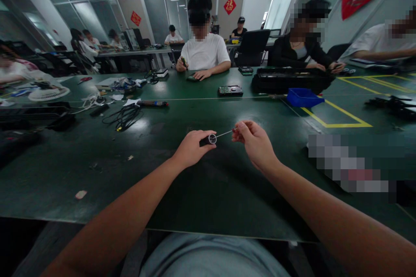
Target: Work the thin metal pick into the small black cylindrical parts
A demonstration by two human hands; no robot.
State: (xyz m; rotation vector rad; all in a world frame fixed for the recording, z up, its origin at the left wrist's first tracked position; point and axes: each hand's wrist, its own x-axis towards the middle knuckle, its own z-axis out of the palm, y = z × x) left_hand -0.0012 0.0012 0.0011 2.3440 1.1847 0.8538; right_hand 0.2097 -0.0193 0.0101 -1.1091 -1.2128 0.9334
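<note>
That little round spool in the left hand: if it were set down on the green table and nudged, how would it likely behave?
The small spool looks round, so it would probably roll if laid on its side. The left hand holds it in a fingertip grip, suggesting it is light. The thin strand that the right hand pulls looks straight here, yet likely floppy once slack.

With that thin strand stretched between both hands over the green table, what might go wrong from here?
1. The thin pale strand is pinched only by the right hand's fingertips; it may slip free and spring back.
2. The small round silver-rimmed spool sits at the left hand's fingertips above the dark green table; if dropped, it could roll away.
3. What the strand is made of is unclear; hard pulling might snap it.
</note>
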